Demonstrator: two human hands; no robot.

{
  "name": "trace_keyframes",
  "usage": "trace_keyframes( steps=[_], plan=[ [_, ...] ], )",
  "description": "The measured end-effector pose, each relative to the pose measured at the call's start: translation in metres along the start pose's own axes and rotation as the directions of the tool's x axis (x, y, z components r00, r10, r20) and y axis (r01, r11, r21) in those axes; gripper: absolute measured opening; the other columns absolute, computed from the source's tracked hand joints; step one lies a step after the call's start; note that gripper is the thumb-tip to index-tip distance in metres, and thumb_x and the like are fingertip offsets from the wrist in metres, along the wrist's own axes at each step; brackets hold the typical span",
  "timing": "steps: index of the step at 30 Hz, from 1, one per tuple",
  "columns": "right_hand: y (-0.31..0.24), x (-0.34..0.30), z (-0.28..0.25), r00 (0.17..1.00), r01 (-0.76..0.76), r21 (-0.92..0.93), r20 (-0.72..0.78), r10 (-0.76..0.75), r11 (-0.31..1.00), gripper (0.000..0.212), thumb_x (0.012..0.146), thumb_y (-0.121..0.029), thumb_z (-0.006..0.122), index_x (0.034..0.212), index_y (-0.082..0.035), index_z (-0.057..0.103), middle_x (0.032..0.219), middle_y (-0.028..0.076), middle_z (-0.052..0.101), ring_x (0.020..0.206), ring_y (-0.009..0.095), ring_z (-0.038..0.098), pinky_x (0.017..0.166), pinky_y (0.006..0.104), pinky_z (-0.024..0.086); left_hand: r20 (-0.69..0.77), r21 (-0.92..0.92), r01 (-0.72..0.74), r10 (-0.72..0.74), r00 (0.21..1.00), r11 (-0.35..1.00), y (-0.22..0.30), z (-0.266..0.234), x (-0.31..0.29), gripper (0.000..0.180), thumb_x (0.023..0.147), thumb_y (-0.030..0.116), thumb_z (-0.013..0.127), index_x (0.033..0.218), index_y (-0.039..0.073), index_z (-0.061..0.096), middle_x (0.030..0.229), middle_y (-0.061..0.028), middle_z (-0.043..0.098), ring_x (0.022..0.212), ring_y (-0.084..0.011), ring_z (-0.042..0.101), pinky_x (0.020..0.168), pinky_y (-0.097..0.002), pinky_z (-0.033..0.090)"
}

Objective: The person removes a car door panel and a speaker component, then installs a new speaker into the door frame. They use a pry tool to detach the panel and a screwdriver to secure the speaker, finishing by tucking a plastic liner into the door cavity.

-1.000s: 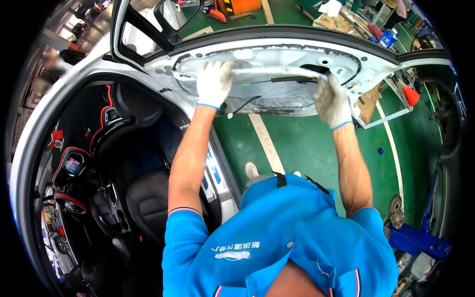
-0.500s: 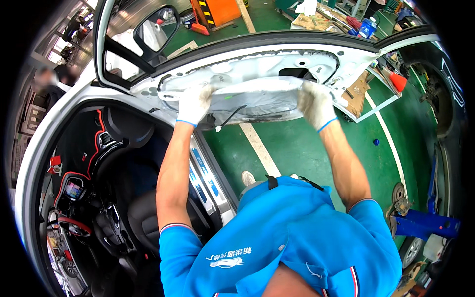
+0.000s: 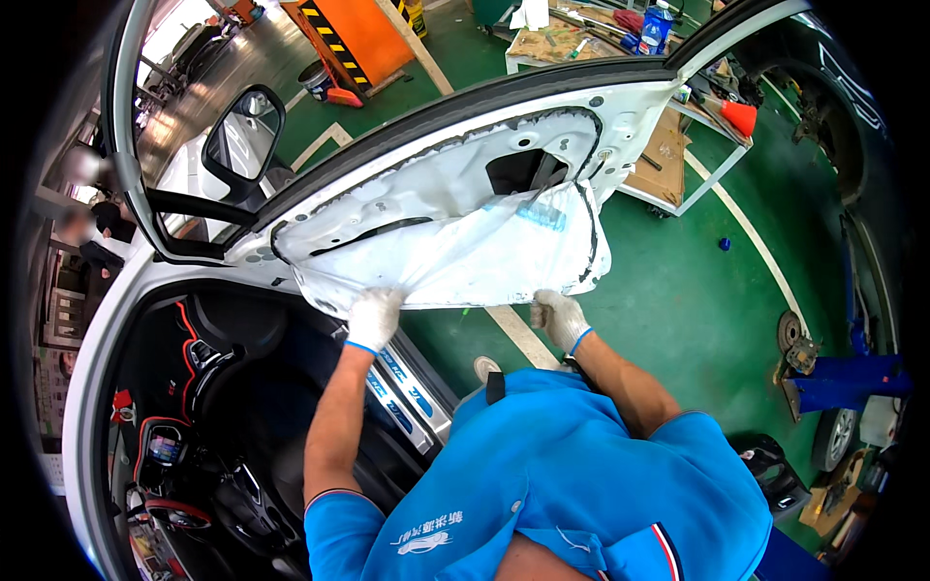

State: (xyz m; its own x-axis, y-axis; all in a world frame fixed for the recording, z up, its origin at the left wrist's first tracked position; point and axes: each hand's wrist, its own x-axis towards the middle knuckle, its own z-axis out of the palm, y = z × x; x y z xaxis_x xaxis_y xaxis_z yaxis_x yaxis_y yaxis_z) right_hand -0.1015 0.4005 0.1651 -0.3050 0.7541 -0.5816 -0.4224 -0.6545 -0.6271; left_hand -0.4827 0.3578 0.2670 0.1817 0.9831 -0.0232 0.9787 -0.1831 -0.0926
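Note:
A white car door [image 3: 635,126] stands open ahead of me, bare of its inner trim. Over its lower half hangs a whitish plastic sheet [image 3: 465,252], peeled away from the upper part and creased in diagonal folds. My left hand [image 3: 375,318], in a white knit glove, is closed on the sheet's near edge. My right hand [image 3: 559,320], gloved the same way, has its fingers curled at that edge farther right and seems to pinch it. Black sealant lines the door panel, and a dark opening [image 3: 523,174] shows above the sheet.
At left lies the car's dark interior with a seat and steering wheel [image 3: 179,513]. Beyond the door are a side mirror [image 3: 242,136], an orange stand [image 3: 349,44] and a cluttered workbench [image 3: 552,44]. A blue lift arm [image 3: 852,382] is at right. Blurred people are at far left.
Both hands have come down toward me from the door's middle, drawing the sheet's edge with them. More of the upper door panel and its dark opening now show. My view has shifted.

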Motion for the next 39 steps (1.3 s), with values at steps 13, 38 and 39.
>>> trace_keyframes(
  steps=[13,38,39],
  plan=[
    [-0.005,0.031,-0.056,0.998,-0.013,-0.312,-0.062,-0.007,0.95,0.022,0.091,-0.02,0.074,0.079,-0.003,0.067,0.067,0.006,0.061,0.054,0.018,0.054,0.055,0.0345,0.044,0.039,0.031,0.1,-0.102,0.994,0.994,0.059,0.099,-0.008,0.01,0.09,0.013,0.061,0.093,0.013,0.071,0.091,-0.0111,0.074,0.091,-0.0303,0.075,0.084,-0.0451,0.056],
    [-0.16,0.076,-0.084,0.963,0.224,-0.52,-0.009,-0.268,0.824,0.077,0.093,-0.032,0.077,0.155,0.004,0.047,0.148,0.018,0.06,0.134,0.029,0.058,0.11,0.0426,0.047,0.0,0.056,0.21,-0.21,0.978,0.976,0.061,0.144,0.014,0.023,0.078,0.015,0.075,0.101,0.013,0.069,0.1,-0.0076,0.07,0.096,-0.0307,0.07,0.091,-0.0455,0.053],
    [-0.168,0.085,-0.082,0.969,0.231,-0.543,0.055,-0.24,0.807,0.077,0.092,-0.029,0.077,0.155,0.004,0.046,0.151,0.019,0.058,0.136,0.029,0.056,0.112,0.0419,0.047,0.01,0.042,0.215,-0.216,0.976,0.976,0.063,0.145,0.017,0.026,0.077,0.014,0.076,0.102,0.013,0.069,0.102,-0.0081,0.07,0.098,-0.0311,0.07,0.092,-0.0461,0.053]
  ],
)
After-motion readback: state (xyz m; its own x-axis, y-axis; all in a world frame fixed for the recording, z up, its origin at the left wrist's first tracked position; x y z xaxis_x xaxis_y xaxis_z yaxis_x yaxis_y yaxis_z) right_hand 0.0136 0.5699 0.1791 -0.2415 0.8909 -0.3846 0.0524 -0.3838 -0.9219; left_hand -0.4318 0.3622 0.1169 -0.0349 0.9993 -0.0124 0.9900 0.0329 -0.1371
